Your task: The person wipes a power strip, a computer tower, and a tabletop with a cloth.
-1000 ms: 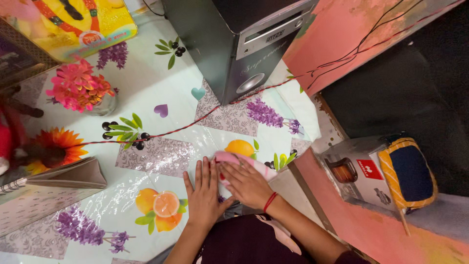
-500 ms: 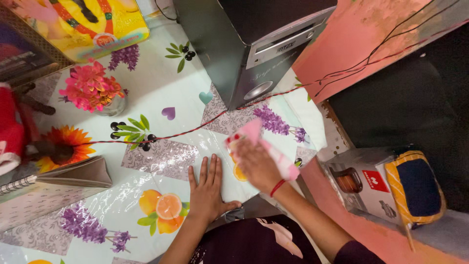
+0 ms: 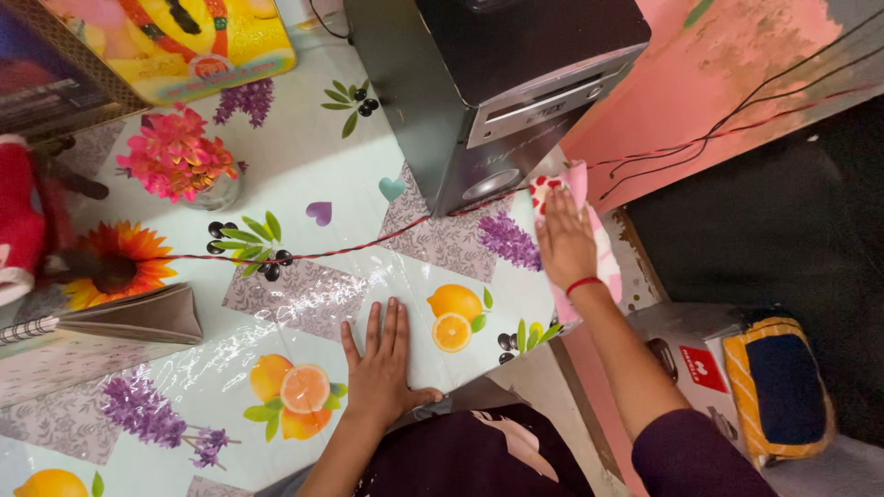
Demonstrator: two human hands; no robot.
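The counter (image 3: 304, 166) wears a glossy plastic cover printed with oranges, lavender sprigs, small hearts and grey patterned squares. A dark speaker box (image 3: 479, 83) stands at its far right corner, and a twisted red-and-black cord (image 3: 322, 250) runs across the cover in front of it. A glass vase of pink flowers (image 3: 180, 166) stands at the left, with a sunflower (image 3: 115, 262) just beside it nearer the left edge. A spiral notebook (image 3: 110, 322) lies flat below the sunflower. A bright yellow picture (image 3: 184, 37) rests at the far edge. A pink cloth (image 3: 575, 184) lies over the right edge beside the speaker box.
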